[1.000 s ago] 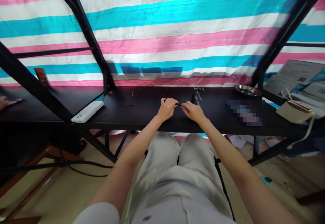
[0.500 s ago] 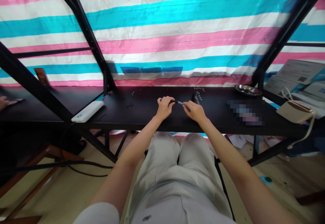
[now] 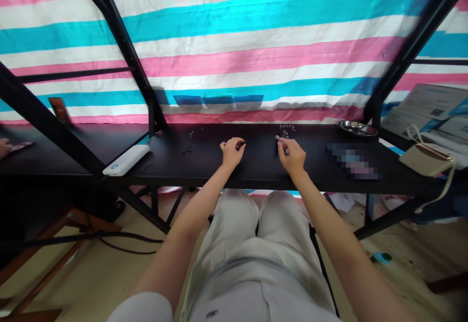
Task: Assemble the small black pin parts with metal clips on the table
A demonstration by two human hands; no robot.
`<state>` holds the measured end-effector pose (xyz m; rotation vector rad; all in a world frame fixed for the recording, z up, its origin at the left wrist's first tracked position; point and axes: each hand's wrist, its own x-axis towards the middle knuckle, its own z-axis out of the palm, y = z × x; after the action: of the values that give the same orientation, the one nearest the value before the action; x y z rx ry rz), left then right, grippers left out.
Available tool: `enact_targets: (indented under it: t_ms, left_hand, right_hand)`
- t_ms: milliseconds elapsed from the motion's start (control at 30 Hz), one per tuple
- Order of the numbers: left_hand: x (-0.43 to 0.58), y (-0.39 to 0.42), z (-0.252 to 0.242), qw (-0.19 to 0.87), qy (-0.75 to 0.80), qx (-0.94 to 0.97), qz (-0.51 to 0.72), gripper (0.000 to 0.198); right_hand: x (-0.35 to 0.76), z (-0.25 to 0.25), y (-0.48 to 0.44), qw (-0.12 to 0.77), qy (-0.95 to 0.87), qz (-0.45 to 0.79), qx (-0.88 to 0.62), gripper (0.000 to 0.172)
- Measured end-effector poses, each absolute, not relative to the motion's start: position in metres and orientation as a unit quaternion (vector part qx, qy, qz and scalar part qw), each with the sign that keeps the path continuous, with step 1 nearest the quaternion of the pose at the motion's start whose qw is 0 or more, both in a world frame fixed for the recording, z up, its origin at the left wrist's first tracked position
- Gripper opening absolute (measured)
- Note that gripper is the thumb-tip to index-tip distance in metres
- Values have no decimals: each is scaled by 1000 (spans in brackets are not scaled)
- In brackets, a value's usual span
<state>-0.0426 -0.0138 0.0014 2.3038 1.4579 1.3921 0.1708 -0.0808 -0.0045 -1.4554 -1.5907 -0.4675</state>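
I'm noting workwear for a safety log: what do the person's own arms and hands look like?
The left hand and right hand are ungloved, with no watch or bracelet showing. A pale short sleeve ends above the left elbow; no sleeve shows on the right arm.

Both forearms are bare, stretched forward and slanting inward; the left arm (image 3: 197, 202) bends slightly at the elbow, the right arm (image 3: 331, 222) runs nearly straight; the left wrist (image 3: 227, 168) and right wrist (image 3: 299, 175) look almost in line with their forearms; the left hand (image 3: 232, 152) and right hand (image 3: 293, 156) are apart, roughly level; on each, fingers curl inward, thumb and forefinger drawn together in a pinch.
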Motion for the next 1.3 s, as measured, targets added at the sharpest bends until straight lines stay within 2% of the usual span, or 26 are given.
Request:
enact_targets:
  t_ms: [233, 533, 900, 1300]
  left_hand:
    - [-42, -17, 6, 87, 473, 762, 434, 13]
    - [-2, -21, 16, 191, 429, 825, 314, 13]
    - [67, -24, 12, 203, 504, 795, 268, 14]
    - [70, -20, -1, 162, 519, 798, 259, 12]
  right_hand:
    - [189, -9, -87, 499, -521, -148, -677, 42]
    - [193, -10, -87, 397, -477, -66, -781, 28]
    - [198, -17, -82, 299, -498, -45, -813, 34]
    - [197, -15, -80, 267, -497, -27, -825, 28]
